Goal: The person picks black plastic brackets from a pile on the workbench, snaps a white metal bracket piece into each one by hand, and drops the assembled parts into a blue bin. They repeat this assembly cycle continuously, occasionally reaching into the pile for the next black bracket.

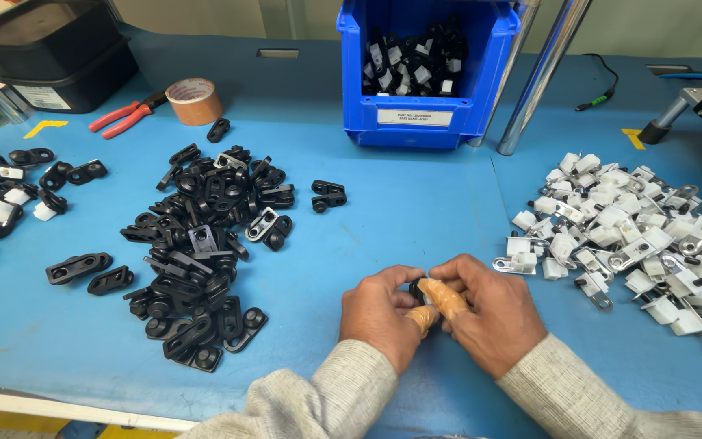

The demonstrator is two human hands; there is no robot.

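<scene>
I had both hands together near the tabletop's [416, 211] front edge: left hand [379, 313] and right hand [489, 313] had their fingers [440, 297] curled tight, pinching one small black part [418, 286] between them.

Both hands, left hand [379, 313] and right hand [489, 313], meet over the blue tabletop [416, 219], pinching a small black plastic part [418, 287]. A heap of black plastic clips [201, 244] lies to their left, and white-and-metal clips [635, 236] to their right.
</scene>
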